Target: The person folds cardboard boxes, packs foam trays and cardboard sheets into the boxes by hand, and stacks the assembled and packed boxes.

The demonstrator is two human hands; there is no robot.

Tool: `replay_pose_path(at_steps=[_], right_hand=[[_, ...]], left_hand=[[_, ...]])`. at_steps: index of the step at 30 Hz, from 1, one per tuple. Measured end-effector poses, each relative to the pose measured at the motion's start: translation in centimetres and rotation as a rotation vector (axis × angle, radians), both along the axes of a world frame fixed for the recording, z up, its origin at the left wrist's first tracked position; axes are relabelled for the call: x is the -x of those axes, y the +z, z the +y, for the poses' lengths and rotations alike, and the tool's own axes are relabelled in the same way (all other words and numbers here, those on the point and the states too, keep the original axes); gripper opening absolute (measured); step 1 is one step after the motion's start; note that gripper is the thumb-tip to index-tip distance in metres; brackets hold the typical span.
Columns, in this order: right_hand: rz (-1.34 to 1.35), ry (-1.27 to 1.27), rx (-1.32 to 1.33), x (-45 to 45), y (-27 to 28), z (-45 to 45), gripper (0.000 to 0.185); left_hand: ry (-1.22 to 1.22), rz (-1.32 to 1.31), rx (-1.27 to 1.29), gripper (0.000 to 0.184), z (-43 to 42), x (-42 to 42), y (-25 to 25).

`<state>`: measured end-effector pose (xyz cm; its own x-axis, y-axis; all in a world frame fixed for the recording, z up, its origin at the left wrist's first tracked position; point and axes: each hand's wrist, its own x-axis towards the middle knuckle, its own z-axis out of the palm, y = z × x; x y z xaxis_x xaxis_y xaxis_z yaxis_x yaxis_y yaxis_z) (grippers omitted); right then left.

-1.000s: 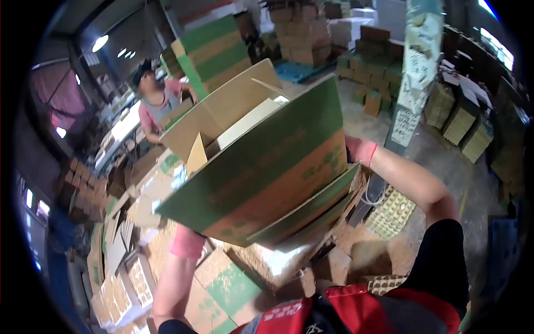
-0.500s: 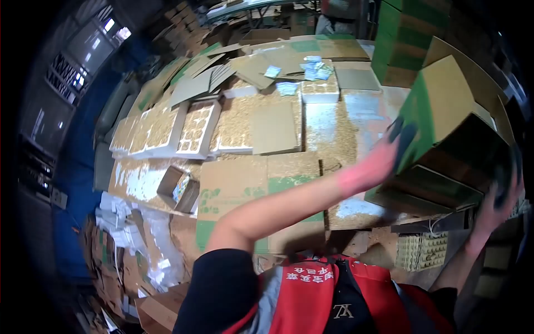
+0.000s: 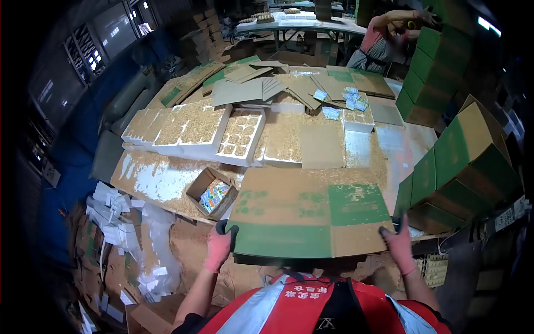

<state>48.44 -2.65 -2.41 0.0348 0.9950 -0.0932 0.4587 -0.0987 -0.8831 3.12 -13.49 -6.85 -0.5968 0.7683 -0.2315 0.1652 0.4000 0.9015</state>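
Note:
A flat, folded cardboard box (image 3: 283,203), brown with green bands, lies at the near edge of the table. My left hand (image 3: 220,245), in a pink glove with dark fingertips, grips its left edge. On the right edge, my right hand (image 3: 398,244) in a matching glove holds the same cardboard. Beyond its far edge lies a plain cardboard sheet (image 3: 322,146). A small open box (image 3: 211,195) with blue and white packets sits left of the cardboard. The open green and brown box (image 3: 473,139) rests at the right, away from both hands.
White foam trays (image 3: 241,136) filled with husk-like material stand across the table, with loose cardboard pieces (image 3: 239,92) behind. A person (image 3: 384,42) reaches toward tall stacked boxes (image 3: 428,78) at the back right. White foam scraps (image 3: 119,225) lie at lower left.
The green and brown box has been let go and stands at the right. Both hands have moved left onto the flat cardboard. The view has turned toward the table.

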Motion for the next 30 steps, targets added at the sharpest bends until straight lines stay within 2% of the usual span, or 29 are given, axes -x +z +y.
replay_pose_path(at_steps=[1, 3, 4, 5, 6, 7, 8, 9, 10, 11, 13, 14, 16, 17, 18, 19, 20, 21, 22, 23, 25, 27, 28, 29, 30], right_hand=[[0.210, -0.065, 0.104, -1.4, 1.6, 1.2, 0.081], [0.116, 0.082, -0.049, -6.7, -3.8, 5.1, 0.066], [0.276, 0.235, 0.190, -4.9, -0.1, 5.7, 0.052], [0.169, 0.313, 0.343, -5.5, -0.8, 7.7, 0.046], [0.203, 0.418, 0.278, -5.6, -2.4, 9.1, 0.042], [0.197, 0.430, 0.273, -5.6, -3.5, 10.2, 0.043], [0.262, 0.444, 0.176, -5.0, -4.4, 10.8, 0.043], [0.083, 0.485, 0.028, -5.5, -7.4, 12.5, 0.045], [0.259, 0.444, 0.245, -4.4, -5.7, 11.7, 0.045], [0.118, 0.491, 0.145, -4.7, -7.8, 12.4, 0.045], [0.011, 0.488, 0.023, -6.3, -12.4, 14.4, 0.045], [-0.089, 0.456, -0.022, -7.3, -11.0, 14.3, 0.046], [-0.254, 0.385, -0.109, -6.7, -6.2, 12.7, 0.048], [-0.381, 0.328, -0.052, -8.3, -7.3, 14.5, 0.053], [-0.307, 0.261, -0.334, -7.5, -3.4, 14.2, 0.059], [-0.283, 0.082, -0.568, -5.6, 2.2, 14.1, 0.062], [-0.319, 0.002, -0.949, -2.4, 7.9, 13.6, 0.062], [-0.451, 0.182, -1.092, -0.8, 9.9, 13.6, 0.058], [-0.495, 0.472, -1.023, 1.7, 12.5, 13.3, 0.053], [-0.593, 0.696, -0.910, 3.3, 11.4, 14.7, 0.049], [-0.608, 0.817, -0.898, 3.8, 11.3, 17.6, 0.050], [-0.884, 1.127, -0.806, 5.0, 14.4, 19.8, 0.051], [-1.015, 1.283, -0.718, 5.5, 15.4, 19.9, 0.052], [-0.874, 1.166, -0.588, 7.8, 18.9, 16.1, 0.056], [-0.765, 1.144, -0.686, 10.1, 18.1, 15.9, 0.061]], left_hand=[[-0.056, -0.097, -0.029, 0.030, 0.3, 0.0, 2.2], [-0.124, 0.033, -0.250, 0.033, 2.6, 0.7, -0.6], [-0.119, -0.047, -0.096, 0.035, 4.3, 0.1, 0.7], [-0.164, 0.238, -0.112, 0.041, 6.2, 1.1, -2.1], [-0.168, 0.537, -0.117, 0.047, 8.1, 2.1, -4.8], [-0.119, 0.927, -0.111, 0.053, 10.0, 0.2, -2.1], [-0.103, 1.058, -0.192, 0.061, 11.3, -2.5, 2.9], [-0.091, 1.189, -0.251, 0.070, 12.7, -5.2, 7.4], [-0.190, 1.274, -0.376, 0.071, 15.2, -7.1, 10.1], [-0.297, 1.349, -0.495, 0.071, 17.5, -8.7, 12.3], [-0.502, 1.466, -0.772, 0.068, 22.5, -10.5, 13.8], [-0.682, 1.369, -0.513, 0.064, 24.2, -10.5, 12.6], [-0.644, 1.313, -0.512, 0.063, 23.6, -11.2, 13.3], [-0.638, 1.292, -0.497, 0.063, 22.6, -11.6, 13.6], [-0.622, 1.349, -0.519, 0.062, 21.5, -12.4, 13.9], [-0.656, 1.373, -0.484, 0.057, 20.3, -13.9, 13.8], [-0.608, 1.416, -0.525, 0.057, 19.9, -15.2, 14.2], [-0.576, 1.437, -0.554, 0.057, 18.9, -16.8, 13.6], [-0.584, 1.419, -0.561, 0.058, 18.2, -17.5, 13.5], [-0.586, 1.422, -0.569, 0.060, 17.5, -17.2, 13.9], [-0.586, 1.425, -0.645, 0.062, 15.9, -16.5, 14.8], [-0.610, 1.403, -0.694, 0.062, 14.7, -16.6, 14.5], [-0.651, 1.334, -0.572, 0.060, 14.2, -17.2, 14.2], [-0.752, 1.289, -0.548, 0.058, 13.3, -18.4, 14.7], [-0.842, 1.257, -0.534, 0.057, 12.1, -19.8, 16.4]])
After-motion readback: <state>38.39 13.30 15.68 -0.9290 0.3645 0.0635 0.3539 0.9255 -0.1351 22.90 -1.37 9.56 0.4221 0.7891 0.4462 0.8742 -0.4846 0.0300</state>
